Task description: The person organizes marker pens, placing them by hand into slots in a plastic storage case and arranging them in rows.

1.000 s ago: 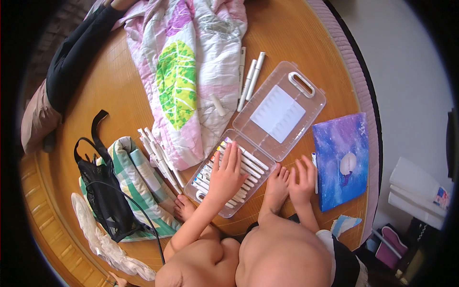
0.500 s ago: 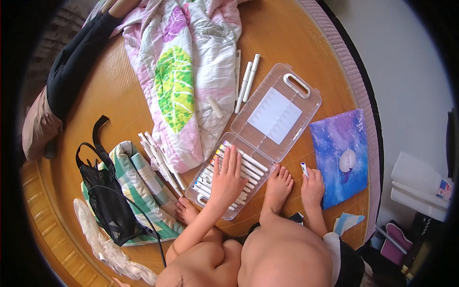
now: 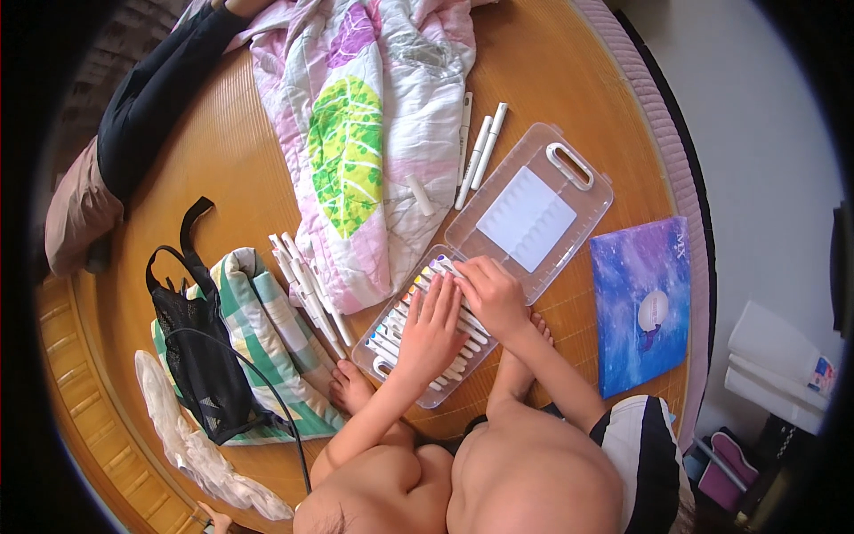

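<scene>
A clear plastic case lies in front of my feet, filled with a row of white markers with coloured ends. My left hand rests flat across the markers, its fingers stretched out. At the case's far end, my right hand pinches a white marker, mostly hidden by the fingers, against the row beside my left fingertips. The case's hinged lid, with a white handle and a white paper patch, is laid back on the wooden surface.
Loose white markers lie left of the case, and more beyond it. A leaf-print quilt spreads ahead. A purple-blue folder is at right; a black mesh bag sits on checked cloth at left. Another person's leg shows far left.
My right hand has moved left and forward from beside my foot to the case, bringing the marker to the row. My left hand has stayed on the markers.
</scene>
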`<move>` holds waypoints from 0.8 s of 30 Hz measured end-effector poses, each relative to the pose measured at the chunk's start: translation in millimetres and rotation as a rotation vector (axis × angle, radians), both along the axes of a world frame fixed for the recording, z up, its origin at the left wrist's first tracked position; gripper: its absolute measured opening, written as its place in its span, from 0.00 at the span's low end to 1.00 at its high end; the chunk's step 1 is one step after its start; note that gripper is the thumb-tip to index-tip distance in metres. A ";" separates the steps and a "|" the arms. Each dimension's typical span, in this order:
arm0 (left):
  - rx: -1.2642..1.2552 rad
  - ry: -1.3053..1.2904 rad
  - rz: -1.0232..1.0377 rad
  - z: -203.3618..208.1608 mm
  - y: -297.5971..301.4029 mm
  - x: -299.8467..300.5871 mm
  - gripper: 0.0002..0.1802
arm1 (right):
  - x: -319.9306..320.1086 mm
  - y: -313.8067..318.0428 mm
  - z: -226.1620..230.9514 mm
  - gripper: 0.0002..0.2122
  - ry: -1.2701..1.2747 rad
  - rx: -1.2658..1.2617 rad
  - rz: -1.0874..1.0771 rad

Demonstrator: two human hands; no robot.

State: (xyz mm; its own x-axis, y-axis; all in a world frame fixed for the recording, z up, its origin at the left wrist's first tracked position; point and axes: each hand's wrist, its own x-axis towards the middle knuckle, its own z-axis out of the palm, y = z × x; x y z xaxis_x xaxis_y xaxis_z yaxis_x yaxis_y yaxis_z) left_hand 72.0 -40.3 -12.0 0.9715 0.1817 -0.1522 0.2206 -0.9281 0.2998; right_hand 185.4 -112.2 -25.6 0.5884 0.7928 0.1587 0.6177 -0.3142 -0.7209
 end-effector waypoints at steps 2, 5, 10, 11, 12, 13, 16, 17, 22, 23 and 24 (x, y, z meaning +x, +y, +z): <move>-0.007 0.000 0.011 0.5 0.0 -0.5 0.38 | -2.4 0.3 -1.0 0.09 0.007 0.006 -0.013; -0.035 -0.018 0.026 -3.6 3.0 0.4 0.38 | -2.5 3.5 -4.7 0.09 0.008 0.014 -0.041; -0.078 -0.071 0.032 -1.4 0.7 -0.6 0.37 | -3.5 3.2 -2.8 0.09 -0.026 0.059 -0.053; -0.146 -0.125 0.064 -1.0 2.0 -0.1 0.36 | -3.6 4.9 -3.0 0.09 -0.022 0.064 -0.054; -0.211 -0.177 0.097 0.0 4.3 -0.3 0.35 | -4.1 6.6 -2.9 0.09 -0.015 0.072 -0.053; -0.211 -0.176 0.102 1.1 7.2 -0.4 0.35 | -4.3 7.4 0.5 0.09 -0.014 0.071 -0.049; -0.539 -0.444 0.388 6.0 20.5 2.0 0.29 | -6.0 7.3 11.6 0.10 0.193 0.101 0.007; -0.757 -0.453 0.505 9.7 26.4 4.2 0.25 | -7.2 6.3 12.3 0.10 0.201 0.115 0.124; -1.196 -0.434 0.692 3.6 36.9 -8.7 0.12 | -13.1 3.4 17.3 0.11 0.499 0.123 0.069; -1.301 -0.465 0.774 0.7 35.3 -9.9 0.10 | -10.0 2.3 16.0 0.11 0.441 0.091 -0.021; -1.299 -0.466 0.778 -0.3 35.6 -11.6 0.10 | -6.9 1.4 11.5 0.11 0.443 0.091 -0.018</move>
State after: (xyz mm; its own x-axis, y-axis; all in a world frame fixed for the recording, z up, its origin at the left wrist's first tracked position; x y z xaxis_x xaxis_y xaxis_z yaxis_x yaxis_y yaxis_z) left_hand 60.4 -4.7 -12.3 0.7111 0.6254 -0.3212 0.1658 0.2949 0.9410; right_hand 178.5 -110.8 -14.1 0.6286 0.7765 -0.0425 0.2388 -0.2447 -0.9398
